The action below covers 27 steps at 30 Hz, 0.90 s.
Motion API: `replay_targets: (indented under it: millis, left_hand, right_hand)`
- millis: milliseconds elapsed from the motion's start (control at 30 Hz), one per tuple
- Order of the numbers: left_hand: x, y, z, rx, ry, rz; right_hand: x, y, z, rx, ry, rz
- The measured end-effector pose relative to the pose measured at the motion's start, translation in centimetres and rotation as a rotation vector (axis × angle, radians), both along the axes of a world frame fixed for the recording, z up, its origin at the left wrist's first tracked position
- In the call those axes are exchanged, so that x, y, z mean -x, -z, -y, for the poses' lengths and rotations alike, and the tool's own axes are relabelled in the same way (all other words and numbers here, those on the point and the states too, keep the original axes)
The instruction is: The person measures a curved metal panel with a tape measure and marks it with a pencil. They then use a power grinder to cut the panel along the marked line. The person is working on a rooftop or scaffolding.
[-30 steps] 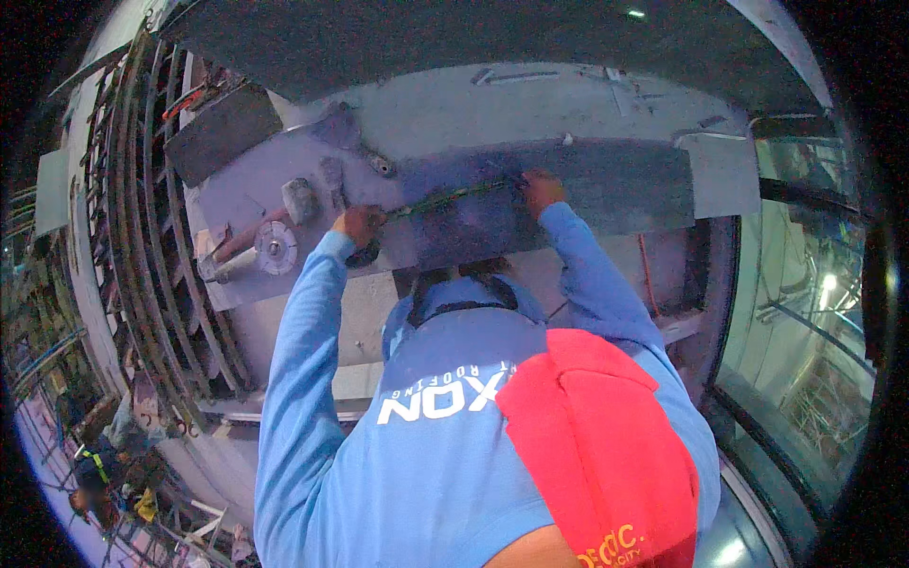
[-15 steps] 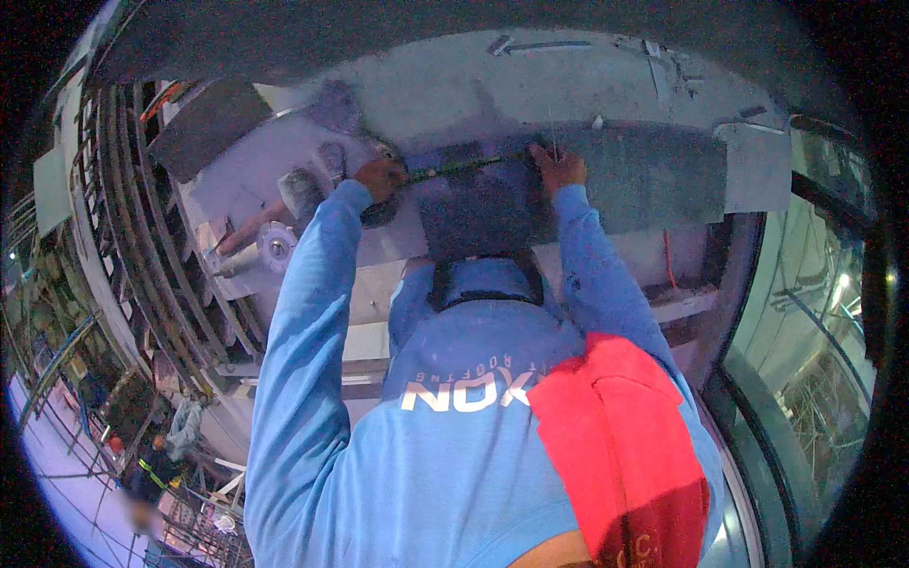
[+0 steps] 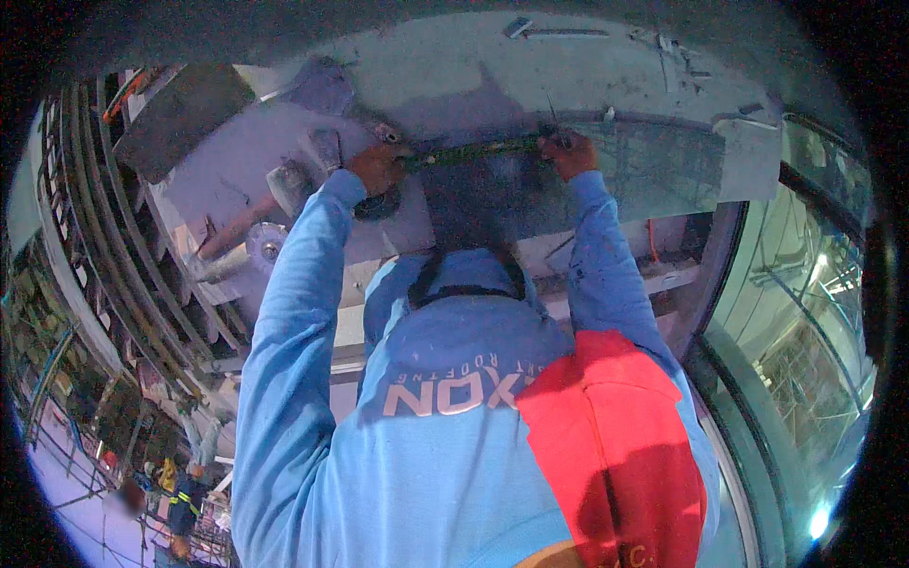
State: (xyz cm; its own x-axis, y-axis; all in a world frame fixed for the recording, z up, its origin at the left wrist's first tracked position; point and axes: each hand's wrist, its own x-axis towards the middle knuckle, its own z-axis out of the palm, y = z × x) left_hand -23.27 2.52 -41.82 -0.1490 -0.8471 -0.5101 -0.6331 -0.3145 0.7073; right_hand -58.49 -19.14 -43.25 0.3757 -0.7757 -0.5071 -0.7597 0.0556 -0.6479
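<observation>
My left hand (image 3: 377, 166) and my right hand (image 3: 572, 153) both grip a narrow green strip, apparently a tape measure (image 3: 478, 150), stretched sideways across a long dark grey sheet (image 3: 649, 170). A thin upright implement, too small to identify, rises by my right fingers. Beside my left hand, a pale board (image 3: 218, 170) bears a grinder-like tool with a round disc (image 3: 270, 249), a block-shaped tool (image 3: 289, 185) and other small tools. My blue sleeves and front, with a red panel, fill the lower middle.
Metal strips (image 3: 559, 33) lie on the ledge beyond the sheet. A dark board (image 3: 185, 118) is at upper left, above metal railings (image 3: 123, 246). Scaffolding and co-workers (image 3: 187, 504) show far below at lower left. A glazed panel (image 3: 795, 303) stands at right.
Both hands have moved up in the picture with the green strip and shifted rightward, my right hand more so over the last half second. The surroundings have shifted as the view moved.
</observation>
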Motion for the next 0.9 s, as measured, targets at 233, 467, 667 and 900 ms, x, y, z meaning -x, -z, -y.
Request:
replay_targets:
  millis: [233,467,667,900]
  left_hand:
    - [-1.0,2.0,0.4,-0.005,0.011,0.007]
    - [-0.6,5.4,0.1,0.108,0.182,0.127]
    - [-0.4,4.0,0.3,-0.073,0.052,0.031]
    - [-0.5,4.6,0.1,-0.037,0.19,0.118]
  right_hand:
    - [0.0,3.1,-1.4,0.269,0.02,-0.157]
    - [0.8,2.5,-0.1,-0.123,0.088,-0.004]
    - [0.0,2.3,0.5,-0.343,0.297,0.252]
    - [1.1,4.6,1.0,-0.442,0.378,0.31]
